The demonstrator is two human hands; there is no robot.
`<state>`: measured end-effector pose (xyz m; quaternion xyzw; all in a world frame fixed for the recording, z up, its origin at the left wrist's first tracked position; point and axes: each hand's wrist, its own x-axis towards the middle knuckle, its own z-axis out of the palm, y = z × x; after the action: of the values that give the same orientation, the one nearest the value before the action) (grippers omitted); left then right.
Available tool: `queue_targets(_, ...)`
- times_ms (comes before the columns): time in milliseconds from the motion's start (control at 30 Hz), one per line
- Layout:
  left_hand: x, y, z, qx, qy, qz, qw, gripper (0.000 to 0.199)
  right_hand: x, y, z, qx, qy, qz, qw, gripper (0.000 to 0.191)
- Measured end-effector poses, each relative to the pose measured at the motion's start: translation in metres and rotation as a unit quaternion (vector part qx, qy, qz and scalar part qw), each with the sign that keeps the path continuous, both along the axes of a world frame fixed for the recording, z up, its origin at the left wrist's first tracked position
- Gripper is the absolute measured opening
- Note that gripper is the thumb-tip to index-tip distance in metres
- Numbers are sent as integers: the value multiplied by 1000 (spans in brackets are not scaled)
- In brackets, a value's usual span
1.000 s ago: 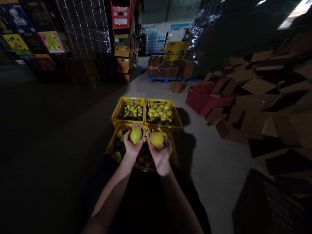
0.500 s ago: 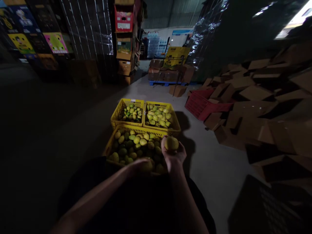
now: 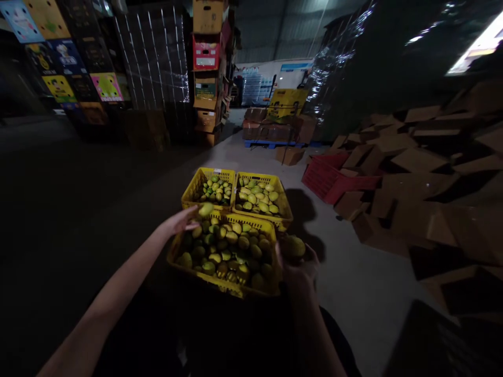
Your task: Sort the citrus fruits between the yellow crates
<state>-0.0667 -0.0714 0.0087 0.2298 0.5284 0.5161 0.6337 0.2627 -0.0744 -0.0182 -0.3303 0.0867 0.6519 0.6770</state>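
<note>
Over the near crate's back left corner: my left hand (image 3: 184, 222), fingers stretched and parted, left fruit (image 3: 205, 210) at their tips, yellow-green; blurred, so whether gripped I cannot tell.
Beside the near crate's right side: my right hand (image 3: 301, 264), half closed, cupped around the right fruit (image 3: 293, 246), in shadow.
Near crate (image 3: 231, 289): yellow, slatted, many green and yellow fruits (image 3: 231, 236) inside.
Back left crate (image 3: 192, 184): yellow, smaller-looking fruits, greener ones among them.
Back right crate (image 3: 284, 200): yellow, mostly pale yellow fruits.
Red crate (image 3: 328, 178): on the floor (image 3: 341, 262), at right, against heaped cartons (image 3: 412, 157).
Pallet (image 3: 271, 144): blue, loaded, beyond the crates.
</note>
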Motion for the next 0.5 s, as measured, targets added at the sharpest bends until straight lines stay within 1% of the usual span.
queue_targets(33,-11,9,5,25,8,19,999,44,-2,0,0,-14,4,-2,1000,28)
queue_targets(67,-19,13,8,50,14,38,998,38,-4,0,-1,-26,8,-1,1000,28)
queue_targets(100,-25,13,8,61,26,43,997,32,-5,0,-3,-33,9,1,999,27)
queue_targets(133,-28,8,5,61,42,24,997,27,-6,0,-5,-31,5,4,1000,25)
queue_targets(167,-28,1,0,52,67,-10,996,25,-7,0,-7,-22,-1,9,1000,23)
queue_targets(200,-27,-9,-6,34,100,-57,993,26,-7,0,-10,-11,-7,17,1000,22)
queue_targets(233,-24,-18,-13,8,142,-118,983,28,-7,0,-14,0,-11,29,1000,20)
queue_targets(267,-21,-27,-19,-8,196,-178,964,32,-8,0,-18,7,-12,43,999,19)
queue_targets(300,-17,-34,-24,4,253,-231,939,34,-9,0,-22,9,-12,61,998,18)
queue_targets(367,-11,-43,-30,54,352,-294,887,39,-16,-3,-32,17,-21,100,995,16)
queue_targets(433,-8,-46,-34,93,427,-316,842,40,-29,-9,-42,55,-50,118,990,12)
queue_targets(500,-9,-46,-36,87,502,-311,802,40,-46,-22,-51,116,-80,107,984,11)
